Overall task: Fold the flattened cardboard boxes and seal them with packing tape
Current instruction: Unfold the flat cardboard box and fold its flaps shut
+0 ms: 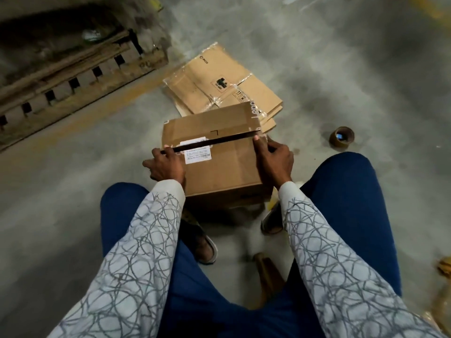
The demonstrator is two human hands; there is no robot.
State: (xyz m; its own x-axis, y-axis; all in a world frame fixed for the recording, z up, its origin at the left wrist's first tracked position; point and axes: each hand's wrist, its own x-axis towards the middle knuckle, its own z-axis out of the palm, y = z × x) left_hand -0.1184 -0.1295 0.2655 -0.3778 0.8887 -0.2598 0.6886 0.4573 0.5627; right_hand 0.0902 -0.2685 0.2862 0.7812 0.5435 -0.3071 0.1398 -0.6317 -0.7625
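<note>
box (219,167) — matt brown cardboard; tape roll (341,137) — glossy; floor (341,69) — rough concrete

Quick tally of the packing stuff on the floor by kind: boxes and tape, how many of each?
Folded box: 1
Stack of flat boxes: 1 (sheets overlap too much to count)
Tape roll: 1
Total: 3
</note>
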